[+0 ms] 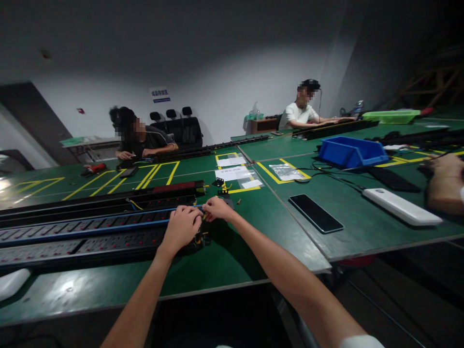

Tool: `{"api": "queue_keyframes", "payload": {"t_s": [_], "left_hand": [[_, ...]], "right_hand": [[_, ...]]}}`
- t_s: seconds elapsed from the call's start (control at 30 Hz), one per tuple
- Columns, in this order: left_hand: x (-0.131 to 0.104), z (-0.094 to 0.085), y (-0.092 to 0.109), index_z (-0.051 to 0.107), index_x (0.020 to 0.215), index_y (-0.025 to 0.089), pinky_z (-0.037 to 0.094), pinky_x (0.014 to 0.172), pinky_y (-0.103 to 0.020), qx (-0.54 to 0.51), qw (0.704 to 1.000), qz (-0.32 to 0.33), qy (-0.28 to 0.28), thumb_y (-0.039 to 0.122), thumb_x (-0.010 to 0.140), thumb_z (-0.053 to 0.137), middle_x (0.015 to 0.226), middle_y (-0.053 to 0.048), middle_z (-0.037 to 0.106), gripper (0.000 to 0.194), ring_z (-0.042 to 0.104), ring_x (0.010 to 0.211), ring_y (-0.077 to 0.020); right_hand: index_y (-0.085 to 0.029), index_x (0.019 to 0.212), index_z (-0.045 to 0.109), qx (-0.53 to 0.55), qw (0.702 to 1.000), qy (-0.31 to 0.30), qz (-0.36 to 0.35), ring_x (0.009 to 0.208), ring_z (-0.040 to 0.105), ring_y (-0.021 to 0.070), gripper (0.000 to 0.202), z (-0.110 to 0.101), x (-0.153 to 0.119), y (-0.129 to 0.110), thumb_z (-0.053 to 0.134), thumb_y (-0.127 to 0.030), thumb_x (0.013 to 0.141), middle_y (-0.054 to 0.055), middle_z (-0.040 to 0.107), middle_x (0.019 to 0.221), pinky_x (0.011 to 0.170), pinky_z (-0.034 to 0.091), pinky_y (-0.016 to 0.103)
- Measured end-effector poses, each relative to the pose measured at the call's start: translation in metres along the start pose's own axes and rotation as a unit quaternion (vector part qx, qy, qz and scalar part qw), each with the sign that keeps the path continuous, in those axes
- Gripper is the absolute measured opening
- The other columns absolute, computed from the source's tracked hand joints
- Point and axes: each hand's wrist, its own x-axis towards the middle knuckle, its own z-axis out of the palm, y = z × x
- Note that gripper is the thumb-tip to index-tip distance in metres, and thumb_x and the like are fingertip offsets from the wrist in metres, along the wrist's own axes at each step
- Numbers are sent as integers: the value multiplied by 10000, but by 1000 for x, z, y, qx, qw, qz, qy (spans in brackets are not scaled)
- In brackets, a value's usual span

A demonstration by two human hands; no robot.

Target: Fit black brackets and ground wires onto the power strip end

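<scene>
Long black power strips (pixel 108 223) with rows of sockets and red dots lie side by side on the left of the green table. My left hand (pixel 181 226) rests over the right end of one strip, its fingers curled around that end. My right hand (pixel 216 209) is closed in a pinch right beside it, at the strip's tip. Bits of yellow wire show near those fingertips, but what the pinch holds is too small to make out. Beyond the hands, small black brackets (pixel 218 182) and a small yellowish piece (pixel 238 201) lie on the table.
To the right are a phone (pixel 316 213), a white power bank (pixel 401 206) with a cable, and a blue bin (pixel 351 152). Another person's hand (pixel 447 181) is at the right edge. Two people (pixel 145 140) (pixel 300 115) sit across the table. A white object (pixel 13 284) lies front left.
</scene>
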Motion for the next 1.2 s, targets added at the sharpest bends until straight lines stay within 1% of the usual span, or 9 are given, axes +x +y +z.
{"api": "queue_keyframes", "payload": {"t_s": [0.17, 0.37, 0.57, 0.9, 1.1, 1.17, 1.2], "left_hand": [[1, 1, -1, 738, 1089, 272, 429, 936, -450, -4, 1000, 9, -11, 293, 960, 446, 1200, -48, 711, 319, 529, 1139, -292], [1, 3, -2, 726, 1150, 276, 434, 940, -460, -16, 1000, 8, -9, 292, 957, 450, 1217, -53, 706, 337, 520, 1150, -303], [0, 3, -3, 740, 1153, 292, 437, 950, -470, -27, 1000, 6, -14, 291, 949, 464, 1253, -55, 689, 343, 504, 1160, -308], [-1, 3, -3, 743, 1159, 298, 437, 966, -485, -32, 999, 9, -16, 297, 956, 468, 1269, -58, 679, 341, 483, 1177, -310], [-1, 3, -4, 741, 1159, 297, 433, 976, -483, -33, 999, 5, -16, 295, 956, 473, 1261, -78, 658, 337, 482, 1184, -306], [-1, 4, -4, 742, 1156, 299, 435, 973, -478, -33, 999, 5, -16, 297, 954, 475, 1254, -90, 638, 334, 488, 1178, -305], [0, 4, -5, 742, 1154, 298, 437, 971, -474, -32, 999, 5, -16, 298, 953, 477, 1250, -95, 625, 332, 491, 1174, -303]], "right_hand": [[-137, 674, 615, -2, 1000, -7, -2, 513, 667, 112, 295, 0, 5, 5, 523, -192, 949, 11, 667, 567, 556, 575, 188], [-133, 667, 607, 11, 1000, -7, -4, 495, 662, 117, 297, 0, 4, 3, 505, -168, 944, 16, 662, 554, 552, 580, 202], [-134, 667, 597, 21, 1000, -13, -2, 501, 666, 118, 292, -2, 2, 0, 503, -151, 943, 19, 662, 547, 572, 587, 207], [-137, 676, 592, 8, 1000, -2, 11, 493, 651, 113, 271, -1, -2, -4, 500, -131, 930, 12, 660, 560, 544, 577, 200], [-144, 744, 580, 19, 1000, 1, 19, 512, 658, 122, 295, 0, 2, -1, 421, -202, 985, 28, 663, 585, 554, 575, 207], [-146, 795, 591, -14, 1000, 13, 13, 529, 661, 130, 268, -1, 0, -2, 410, -204, 983, 40, 676, 627, 564, 564, 213], [-147, 838, 608, -48, 998, 30, -1, 547, 664, 136, 239, -1, -2, -4, 419, -200, 975, 45, 684, 654, 579, 557, 219]]}}
